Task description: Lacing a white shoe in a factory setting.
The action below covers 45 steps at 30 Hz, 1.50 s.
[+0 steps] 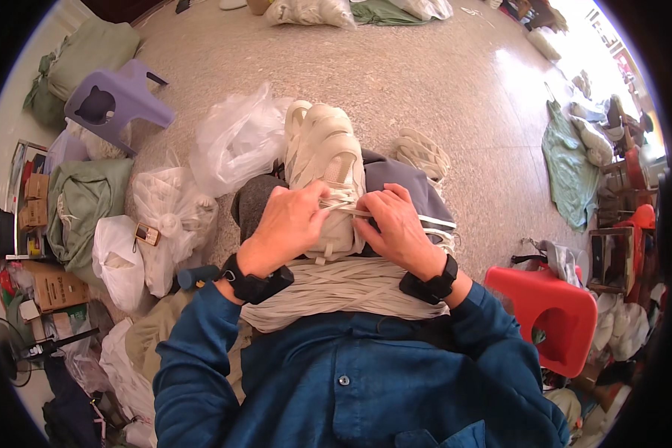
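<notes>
A cream sneaker (327, 145) lies over my lap with its heel toward me, and another pale shoe shows along its left side. My left hand (285, 225) pinches a flat cream shoelace (343, 201) at the shoe's opening. On the other side, the fingers of my right hand (397, 228) are closed on the same stretch of lace. The fingertips of both hands nearly meet above the tongue. Across my lap, below the shoe, spreads a thick bundle of loose cream laces (328, 293).
Clear plastic bags (235, 142) stand at my left, near a purple stool (119, 97) on its side. More cream shoes (423, 155) lie on the floor beyond my right knee. A red stool (549, 313) is close at my right. Green sacks (89, 209) line the left.
</notes>
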Each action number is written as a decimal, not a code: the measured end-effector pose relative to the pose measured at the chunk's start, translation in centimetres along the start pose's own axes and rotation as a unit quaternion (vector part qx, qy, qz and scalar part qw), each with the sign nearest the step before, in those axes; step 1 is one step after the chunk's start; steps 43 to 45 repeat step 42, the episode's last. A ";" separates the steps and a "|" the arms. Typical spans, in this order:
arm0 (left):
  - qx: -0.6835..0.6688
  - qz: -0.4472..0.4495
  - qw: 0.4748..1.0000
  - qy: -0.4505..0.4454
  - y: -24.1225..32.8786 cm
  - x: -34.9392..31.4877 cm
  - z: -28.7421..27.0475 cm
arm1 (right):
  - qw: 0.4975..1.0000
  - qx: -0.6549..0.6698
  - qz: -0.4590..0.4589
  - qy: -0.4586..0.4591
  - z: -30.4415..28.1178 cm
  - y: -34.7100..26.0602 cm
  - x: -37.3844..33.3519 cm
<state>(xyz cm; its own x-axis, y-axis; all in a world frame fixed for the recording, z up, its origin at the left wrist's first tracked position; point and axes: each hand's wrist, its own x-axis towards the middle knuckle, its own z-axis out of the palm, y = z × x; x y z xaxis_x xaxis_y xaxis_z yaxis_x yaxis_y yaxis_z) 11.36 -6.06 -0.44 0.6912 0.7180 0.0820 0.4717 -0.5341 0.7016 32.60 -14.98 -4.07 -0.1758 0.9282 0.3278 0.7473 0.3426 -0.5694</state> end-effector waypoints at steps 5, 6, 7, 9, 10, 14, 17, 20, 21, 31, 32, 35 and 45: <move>-0.019 -0.046 0.997 -0.052 -1.0 -0.7 0.2 | 1.000 -0.002 0.002 -0.007 -0.2 0.0 -0.1; -0.113 -0.098 0.985 -0.082 -1.5 -0.5 0.5 | 1.000 0.006 0.002 -0.003 -0.2 0.0 -0.1; -0.205 -0.149 0.961 -0.110 -1.9 -0.4 0.5 | 1.000 0.013 0.003 0.001 -0.1 -0.1 0.0; -0.282 -0.187 0.932 -0.128 -2.3 -0.3 0.0 | 1.000 0.014 0.004 0.012 0.1 -0.3 0.0; -0.357 -0.224 0.895 -0.144 -2.2 -0.2 -0.2 | 1.000 0.016 0.006 0.022 0.1 -0.4 0.0; -0.340 -0.217 0.911 -0.083 -2.9 -0.8 0.3 | 0.999 -0.004 -0.001 -0.036 -0.2 -0.2 0.1; -0.141 -0.130 0.981 -0.005 -2.6 -1.5 0.6 | 0.999 -0.019 -0.005 -0.051 -0.2 0.1 0.2; -0.152 -0.118 0.981 0.005 -0.7 -1.8 0.7 | 0.997 -0.015 -0.011 -0.070 -0.4 0.3 0.3; -0.132 -0.100 0.986 0.017 -0.3 -1.7 0.7 | 0.997 -0.014 -0.017 -0.068 -0.6 0.2 0.4; -0.008 -0.068 0.994 0.081 -1.7 -0.4 0.9 | 1.000 0.016 -0.012 0.003 -0.7 0.1 -0.2; -0.007 -0.068 0.994 0.080 -2.0 -0.5 1.0 | 1.000 0.017 -0.012 0.004 -0.8 -0.1 -0.2; 0.015 -0.030 0.997 0.062 -2.0 -0.2 0.9 | 1.000 0.007 0.004 0.002 -1.4 -0.4 -0.6; -0.089 -0.075 0.993 0.005 -3.4 -0.5 0.3 | 0.995 -0.021 0.062 -0.075 -4.9 1.1 -3.7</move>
